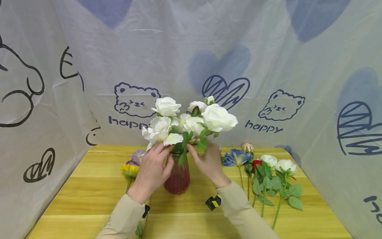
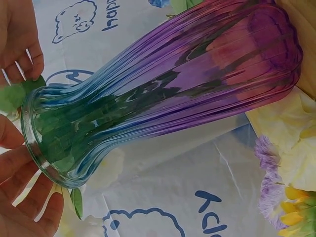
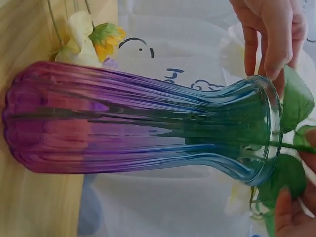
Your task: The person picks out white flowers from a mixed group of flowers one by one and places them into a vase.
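A ribbed glass vase, blue at the mouth and pink-purple at the base, stands on the table with stems inside. White flowers and green leaves spread above its mouth. My left hand is at the left of the rim under the white blooms, its fingers extended and touching the glass edge. On the other side, my right hand reaches in among the leaves. Its fingertips pinch a green stem just above the rim. Blooms partly hide the fingertips in the head view.
Right of the vase on the wooden table lie a blue flower, a red flower and white roses with long stems. Purple and yellow flowers lie left. A printed cloth hangs behind.
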### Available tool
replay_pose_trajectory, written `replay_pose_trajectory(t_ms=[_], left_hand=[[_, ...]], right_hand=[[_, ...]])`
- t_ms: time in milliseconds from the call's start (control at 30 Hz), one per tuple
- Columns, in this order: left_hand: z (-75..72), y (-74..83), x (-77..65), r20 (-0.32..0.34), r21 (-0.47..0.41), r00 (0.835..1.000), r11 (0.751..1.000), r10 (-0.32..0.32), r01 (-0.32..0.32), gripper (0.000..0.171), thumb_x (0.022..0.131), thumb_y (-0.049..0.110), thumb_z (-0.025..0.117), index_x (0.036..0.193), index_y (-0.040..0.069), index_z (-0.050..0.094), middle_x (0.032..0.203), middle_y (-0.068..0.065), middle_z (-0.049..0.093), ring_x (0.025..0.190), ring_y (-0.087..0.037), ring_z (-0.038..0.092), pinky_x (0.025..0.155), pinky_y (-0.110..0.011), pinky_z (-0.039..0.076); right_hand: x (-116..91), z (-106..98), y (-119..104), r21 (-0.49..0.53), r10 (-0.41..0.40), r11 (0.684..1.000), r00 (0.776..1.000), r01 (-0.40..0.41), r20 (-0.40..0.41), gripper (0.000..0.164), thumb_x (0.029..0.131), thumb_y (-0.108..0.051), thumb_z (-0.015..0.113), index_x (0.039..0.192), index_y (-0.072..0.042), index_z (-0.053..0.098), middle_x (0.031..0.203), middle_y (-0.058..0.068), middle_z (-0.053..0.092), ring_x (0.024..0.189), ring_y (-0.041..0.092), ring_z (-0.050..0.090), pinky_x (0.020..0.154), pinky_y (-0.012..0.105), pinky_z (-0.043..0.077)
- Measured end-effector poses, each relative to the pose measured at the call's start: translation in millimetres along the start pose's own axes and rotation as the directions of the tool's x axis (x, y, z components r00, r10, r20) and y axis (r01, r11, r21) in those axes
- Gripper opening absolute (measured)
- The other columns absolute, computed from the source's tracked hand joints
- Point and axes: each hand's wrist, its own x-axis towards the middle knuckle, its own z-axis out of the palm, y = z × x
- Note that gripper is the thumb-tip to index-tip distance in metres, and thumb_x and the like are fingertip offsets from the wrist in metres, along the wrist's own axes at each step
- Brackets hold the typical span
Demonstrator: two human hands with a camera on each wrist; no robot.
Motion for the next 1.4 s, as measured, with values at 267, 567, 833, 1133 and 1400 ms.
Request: replay_pose_trajectory(t_ms=[267,567,833,1133,1400], left_hand=[[-0.2,-0.3,-0.9,-0.01,0.002,1.0,1.0,0.0,0.0,0.024,0.087,0.004,0.066,0.11,-0.001,0.073,0.104,-0.012,0.07,0.094,-0.028,0.066,0.079,-0.04,0.059],[-0.6,-0.5,-0.8,-0.016,-0.018,1.0,1.0,-0.001,0.001,0.022,0.087,0.002,0.066,0.107,0.0,0.073,0.106,-0.011,0.07,0.095,-0.027,0.067,0.078,-0.039,0.06],[-0.5,0.2,-0.9,-0.013,-0.014,1.0,1.0,-0.012,0.011,0.018,0.087,0.002,0.066,0.103,-0.001,0.073,0.107,-0.014,0.071,0.098,-0.03,0.068,0.084,-0.042,0.061],[-1.3,1.7,-5.1,-0.024,-0.024,1.0,1.0,-0.001,0.0,0.021,0.086,0.003,0.066,0.106,0.001,0.074,0.11,-0.014,0.071,0.1,-0.03,0.069,0.086,-0.044,0.061],[-0.4,7.1,-13.3,-0.129,-0.079,0.991,0.995,0.043,-0.054,0.023,0.082,-0.003,0.067,0.102,0.005,0.075,0.103,-0.009,0.072,0.093,-0.025,0.069,0.077,-0.037,0.06]], right_hand=[[-7.4,-3.0,3.9,0.273,0.11,0.958,0.991,-0.084,-0.082,0.012,0.092,-0.001,0.069,0.103,0.005,0.07,0.089,0.022,0.072,0.065,0.0,0.058,0.057,0.016,0.051],[-0.4,0.6,-1.7,0.283,0.101,0.957,0.988,-0.064,-0.115,0.011,0.091,0.0,0.071,0.102,0.004,0.072,0.097,0.021,0.073,0.077,0.01,0.07,0.053,0.018,0.053],[5.5,12.6,3.8,0.1,0.056,0.994,0.996,-0.049,-0.07,0.009,0.087,-0.002,0.073,0.094,0.003,0.074,0.1,0.018,0.072,0.084,0.03,0.07,0.075,0.036,0.063],[-0.2,16.4,4.5,-0.027,0.111,0.993,0.993,-0.112,-0.038,0.01,0.083,-0.004,0.071,0.09,0.001,0.073,0.106,0.017,0.068,0.091,0.028,0.066,0.079,0.04,0.059],[-10.3,15.9,9.2,0.1,0.211,0.974,0.975,-0.203,-0.071,0.029,0.09,-0.01,0.074,0.115,0.003,0.067,0.117,0.021,0.061,0.104,0.033,0.065,0.085,0.042,0.062]])
